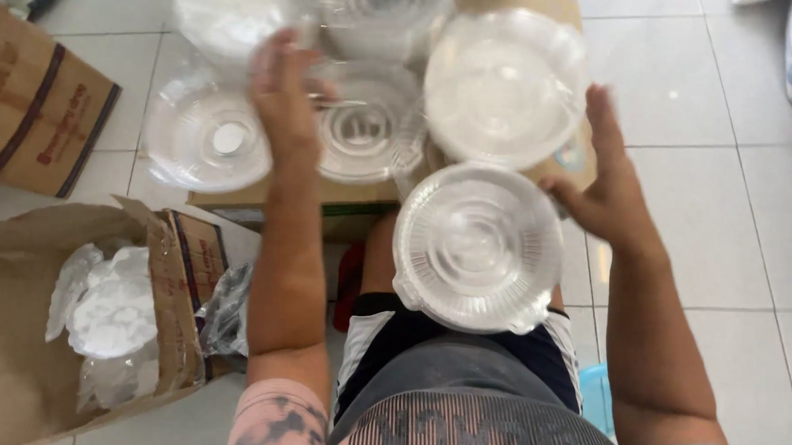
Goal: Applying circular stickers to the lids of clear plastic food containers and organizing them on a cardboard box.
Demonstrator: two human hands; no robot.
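My left hand (281,93) reaches forward over a clear plastic bowl (364,128) on a cardboard surface (264,193), fingers spread and empty. My right hand (605,174) is open beside the right edge of a stack of clear round containers (506,80). A clear round lidded container (478,246) rests on my lap between my arms, touched by neither hand. Another clear bowl (206,134) lies to the left of my left hand.
An open cardboard box (12,259) at lower left holds bagged clear plastic ware (112,312). A closed brown carton (32,104) stands at far left. More wrapped clear containers (236,11) lie at the back. White floor tiles (725,228) spread to the right.
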